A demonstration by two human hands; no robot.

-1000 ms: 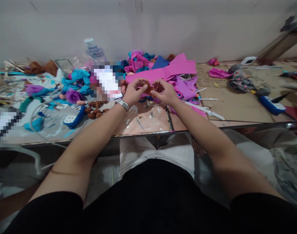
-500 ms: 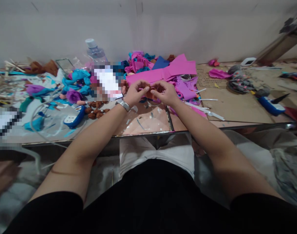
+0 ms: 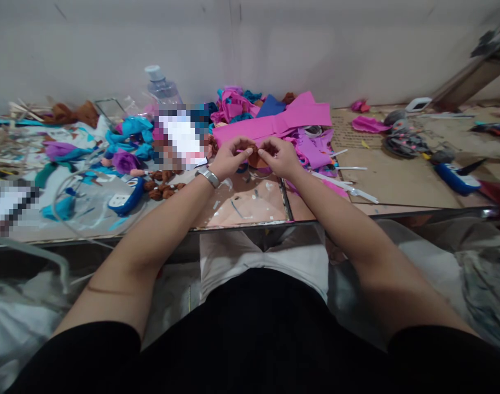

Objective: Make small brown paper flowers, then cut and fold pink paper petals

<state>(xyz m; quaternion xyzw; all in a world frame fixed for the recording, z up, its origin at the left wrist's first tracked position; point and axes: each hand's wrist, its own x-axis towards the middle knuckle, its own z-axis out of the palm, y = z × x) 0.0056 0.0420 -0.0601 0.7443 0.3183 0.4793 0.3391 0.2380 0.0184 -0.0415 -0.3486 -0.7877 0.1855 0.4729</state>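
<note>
Just above the front middle of the table, my left hand and my right hand are close together. Thumbs and forefingers of both pinch a small piece of brown crepe paper, partly covered by the fingers. Behind the hands lies a wide strip of pink crepe paper. Several brown crumpled paper balls lie left of my left wrist. To the right of my right hand are purple crepe paper scraps and white sticks.
A clear bottle stands by the wall, with a blurred-out bright screen before it. Blue-and-white devices sit left and right. Blue paper pieces are at left. Flat cardboard covers the right side.
My fingertips have shifted slightly on the brown paper, which shows more between them. The blurred hand of another person at the lower left has gone out of view.
</note>
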